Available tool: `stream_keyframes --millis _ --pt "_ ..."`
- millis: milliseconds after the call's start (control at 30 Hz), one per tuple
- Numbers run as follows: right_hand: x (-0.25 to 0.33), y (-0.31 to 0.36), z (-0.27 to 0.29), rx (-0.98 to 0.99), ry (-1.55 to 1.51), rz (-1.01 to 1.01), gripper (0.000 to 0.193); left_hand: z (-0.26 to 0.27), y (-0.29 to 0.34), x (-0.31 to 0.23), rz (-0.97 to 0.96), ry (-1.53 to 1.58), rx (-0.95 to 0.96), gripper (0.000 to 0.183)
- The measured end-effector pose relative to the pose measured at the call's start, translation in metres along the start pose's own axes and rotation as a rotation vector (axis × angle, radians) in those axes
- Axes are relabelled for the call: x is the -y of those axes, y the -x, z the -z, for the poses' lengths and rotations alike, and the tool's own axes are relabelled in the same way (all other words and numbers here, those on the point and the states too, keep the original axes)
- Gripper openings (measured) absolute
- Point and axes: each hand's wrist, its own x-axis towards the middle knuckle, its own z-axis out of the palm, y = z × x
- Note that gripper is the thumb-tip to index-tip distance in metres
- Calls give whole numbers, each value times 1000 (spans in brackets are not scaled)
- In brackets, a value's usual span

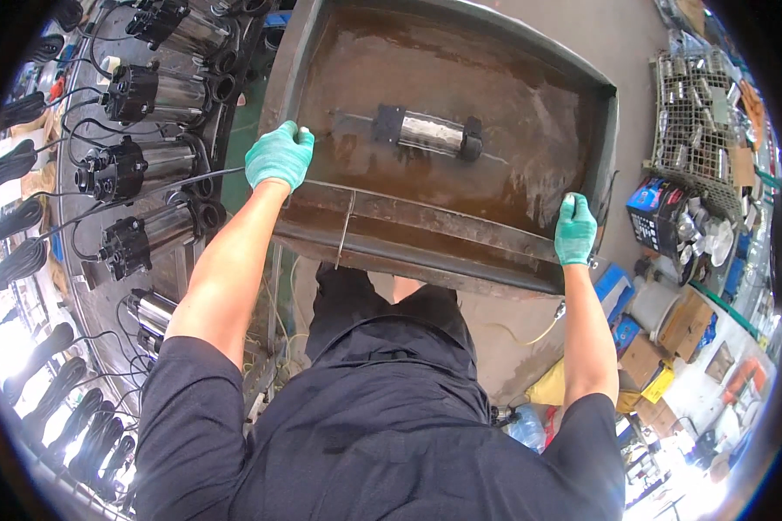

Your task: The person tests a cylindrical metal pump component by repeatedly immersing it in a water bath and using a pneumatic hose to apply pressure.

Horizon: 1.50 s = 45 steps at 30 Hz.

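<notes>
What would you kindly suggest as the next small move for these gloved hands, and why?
Perhaps move the left hand inward toward the silver-and-black cylinder: it lies in the metal tank, touched by neither hand, while the left hand and the right hand are out at the tank's sides.

- No words or numbers are readable from where I stand.
- Pale print marks the blue-and-black box (648, 214) on the right, too small to make out.
- The yellow label-like patch (659, 385) is equally illegible.
</notes>
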Motion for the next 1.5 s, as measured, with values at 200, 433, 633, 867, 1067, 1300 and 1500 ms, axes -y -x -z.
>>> stream_keyframes --millis 200,433,633,867,1067,1300,1500 --pt "-1 -2 1 63 1 14 28 1 -1 -5 2 -2 -17 39" --pt "4 -4 2 100 27 -3 26 0 -4 -3 23 2 -7 38" --pt "7 -4 3 118 26 -18 26 -6 -8 1 5 -1 -29 38" --pt "5 -4 2 98 22 -8 26 -3 -6 -2 16 -13 -16 38" --pt "4 -3 1 82 -2 14 26 0 -4 -3 16 -13 -9 38" --pt "4 -4 1 85 28 -10 27 -4 -6 -1 10 -8 -7 38" --pt "6 -4 2 84 -8 -28 28 -1 -4 -2 13 0 -17 38"
